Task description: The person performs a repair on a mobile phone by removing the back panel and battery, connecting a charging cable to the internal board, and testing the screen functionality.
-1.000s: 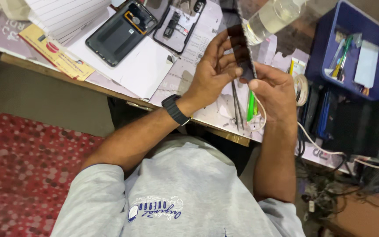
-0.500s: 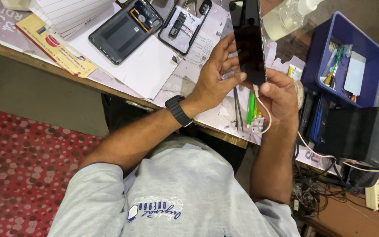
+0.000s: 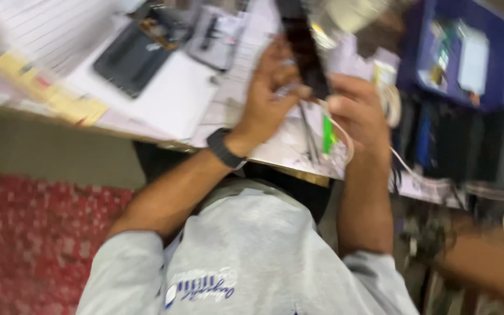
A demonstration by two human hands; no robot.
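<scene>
The picture is blurred by motion. A black phone (image 3: 303,44) stands on edge above the desk, held between both hands. My left hand (image 3: 268,96), with a black watch (image 3: 224,149) on its wrist, grips the phone's left side and a thin metal tool shows at its fingertips. My right hand (image 3: 358,114) closes on the phone's lower right end. A white cable (image 3: 345,140) loops beside my right hand. On the papers under the hands lie tweezers (image 3: 307,134) and a green tool (image 3: 328,133).
A dismantled dark phone (image 3: 132,55) and a small parts tray (image 3: 220,38) lie on white paper at the back left. A blue bin (image 3: 415,52) with small items stands at the right. The desk edge (image 3: 59,119) runs above a red carpet (image 3: 36,245).
The camera swung and the view went blurry. The phone stays upright between both hands, shifted slightly left in view, with the left fingers now pressing a tool at its edge.
</scene>
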